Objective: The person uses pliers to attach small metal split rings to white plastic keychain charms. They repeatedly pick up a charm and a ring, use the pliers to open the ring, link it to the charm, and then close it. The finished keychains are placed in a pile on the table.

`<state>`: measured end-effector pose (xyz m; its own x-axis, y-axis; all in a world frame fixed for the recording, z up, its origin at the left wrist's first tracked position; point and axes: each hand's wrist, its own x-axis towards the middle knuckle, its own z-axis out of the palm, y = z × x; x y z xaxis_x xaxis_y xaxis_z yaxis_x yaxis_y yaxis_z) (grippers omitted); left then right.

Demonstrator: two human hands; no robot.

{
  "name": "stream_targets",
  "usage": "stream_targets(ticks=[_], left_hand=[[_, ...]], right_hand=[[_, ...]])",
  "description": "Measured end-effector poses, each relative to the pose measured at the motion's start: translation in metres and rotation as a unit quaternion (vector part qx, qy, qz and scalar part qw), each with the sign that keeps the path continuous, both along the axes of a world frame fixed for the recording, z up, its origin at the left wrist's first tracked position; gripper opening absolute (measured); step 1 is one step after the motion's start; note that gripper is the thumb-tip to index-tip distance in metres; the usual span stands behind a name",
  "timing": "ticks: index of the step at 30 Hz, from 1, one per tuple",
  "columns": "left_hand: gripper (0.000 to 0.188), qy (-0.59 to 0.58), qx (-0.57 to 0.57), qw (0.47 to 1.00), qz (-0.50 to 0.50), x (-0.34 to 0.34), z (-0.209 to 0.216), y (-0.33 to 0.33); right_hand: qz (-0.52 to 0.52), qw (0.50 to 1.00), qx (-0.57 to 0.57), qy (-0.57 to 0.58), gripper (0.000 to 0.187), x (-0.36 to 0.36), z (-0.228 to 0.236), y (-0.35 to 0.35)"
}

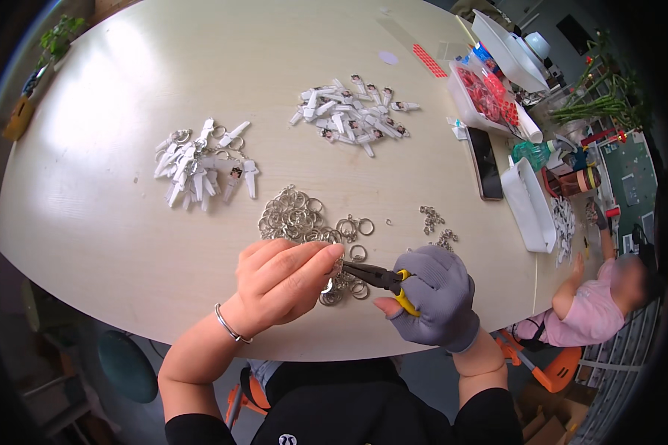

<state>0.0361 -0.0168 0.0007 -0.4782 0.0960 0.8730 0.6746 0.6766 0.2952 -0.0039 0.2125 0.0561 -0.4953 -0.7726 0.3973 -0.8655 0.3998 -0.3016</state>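
Gloved right hand [436,293] is clamped round yellow-handled pliers [382,278] by the desk [141,278]'s near edge, nose pointing left into the bare left hand [286,282], fingertips pinched on a metal bit [338,265], probably a ring, mostly hidden tbh.

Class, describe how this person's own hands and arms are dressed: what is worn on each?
The left hand is ungloved, with a plain silver-coloured bangle around its wrist. The right hand wears a grey glove ending near the wrist, with the thumb's tip uncovered. Both forearms are bare below black sleeves.
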Motion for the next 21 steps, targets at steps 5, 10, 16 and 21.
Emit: stream_targets(ticks=[5,10,16,21], left_hand=[[0.034,-0.014,-0.014,1.0,-0.005,-0.001,0.0,0.001],[0.033,0.011,-0.021,0.999,-0.024,0.002,0.005,-0.004],[0.032,0.011,-0.022,0.999,-0.037,0.003,0.005,-0.004],[0.031,0.013,-0.022,0.999,-0.04,0.003,0.006,-0.004]], right_hand=[[-0.036,0.992,0.05,0.112,0.031,0.004,0.003,0.004],[-0.023,0.999,0.018,-0.017,0.031,0.007,0.013,0.002],[-0.02,0.997,-0.015,-0.075,0.031,0.009,0.004,0.0],[-0.025,0.999,-0.027,-0.026,0.032,0.013,0.001,-0.005]])
